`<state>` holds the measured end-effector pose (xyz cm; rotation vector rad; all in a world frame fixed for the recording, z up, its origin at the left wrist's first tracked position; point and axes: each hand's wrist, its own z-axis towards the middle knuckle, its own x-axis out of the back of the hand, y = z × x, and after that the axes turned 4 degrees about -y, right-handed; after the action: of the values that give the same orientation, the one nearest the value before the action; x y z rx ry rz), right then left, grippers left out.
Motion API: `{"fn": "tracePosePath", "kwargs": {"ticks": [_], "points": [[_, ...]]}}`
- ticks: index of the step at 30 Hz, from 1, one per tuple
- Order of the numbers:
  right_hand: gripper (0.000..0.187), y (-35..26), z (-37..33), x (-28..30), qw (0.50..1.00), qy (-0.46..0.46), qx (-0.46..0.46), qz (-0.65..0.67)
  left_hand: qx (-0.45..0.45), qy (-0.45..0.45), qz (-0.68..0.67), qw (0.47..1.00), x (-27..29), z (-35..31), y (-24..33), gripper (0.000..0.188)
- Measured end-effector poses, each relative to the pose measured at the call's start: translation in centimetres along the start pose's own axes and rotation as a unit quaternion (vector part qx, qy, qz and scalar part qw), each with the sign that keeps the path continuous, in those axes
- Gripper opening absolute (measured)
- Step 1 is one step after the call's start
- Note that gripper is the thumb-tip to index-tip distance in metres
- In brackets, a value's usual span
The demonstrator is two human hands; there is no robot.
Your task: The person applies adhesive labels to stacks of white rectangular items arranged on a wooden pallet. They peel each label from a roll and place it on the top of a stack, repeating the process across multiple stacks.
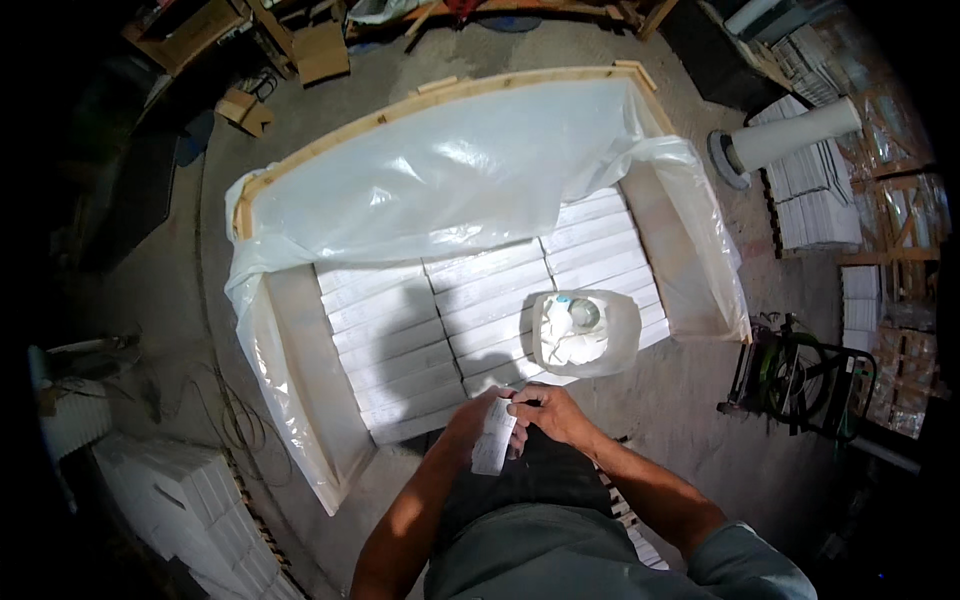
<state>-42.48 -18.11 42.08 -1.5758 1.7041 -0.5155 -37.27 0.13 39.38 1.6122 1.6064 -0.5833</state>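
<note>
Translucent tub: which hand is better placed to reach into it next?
Probably the right hand: it is nearer the tub. The left hand sits farther off; both hands are at the white slip.

Tub (622, 345) on packs (490, 270) inside crate (385, 118)

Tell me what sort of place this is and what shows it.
Likely a warehouse or packing workshop: a plastic-lined wooden crate holding rows of white packages, a large pale roll and a white stack at lower left.

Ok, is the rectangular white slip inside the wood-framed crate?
No: the rectangular white slip is in the left hand, the right hand at its upper edge.
</note>
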Motion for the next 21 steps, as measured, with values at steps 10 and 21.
{"fn": "tracePosePath", "kwargs": {"ticks": [10, 21], "points": [[0.018, -4.1, -6.1, 0.8, 0.934, 0.147, 0.214, -0.245, -0.055, -0.044, 0.111, 0.991, -7.3, -1.3, 0.8, 0.057], [0.018, -4.4, -6.3, 2.0, 0.891, 0.350, 0.241, -0.162, -0.142, -0.142, 0.163, 0.966, -8.8, -2.4, 0.6, 0.061]]}}
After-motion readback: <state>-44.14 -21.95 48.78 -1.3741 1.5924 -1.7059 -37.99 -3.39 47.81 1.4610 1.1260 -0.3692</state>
